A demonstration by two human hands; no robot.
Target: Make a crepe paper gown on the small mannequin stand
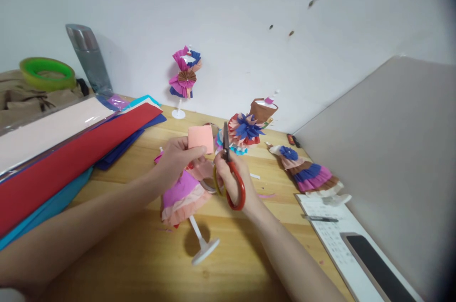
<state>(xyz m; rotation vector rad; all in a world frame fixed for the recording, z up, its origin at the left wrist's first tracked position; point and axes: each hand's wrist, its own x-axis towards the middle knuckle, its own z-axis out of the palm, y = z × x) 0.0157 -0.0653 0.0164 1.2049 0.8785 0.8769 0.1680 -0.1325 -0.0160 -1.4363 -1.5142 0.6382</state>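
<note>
My left hand pinches a small pink paper square and holds it upright over the wooden table. My right hand grips red-and-yellow-handled scissors, blades pointing up just right of the paper. Below my hands a paper dress figure in purple and peach layers lies tilted on its white stand.
Large sheets of red, blue and pale crepe paper lie at the left. More paper dress figures stand at the back, in the middle and lie at the right. A phone, pen and printed sheet sit at the front right.
</note>
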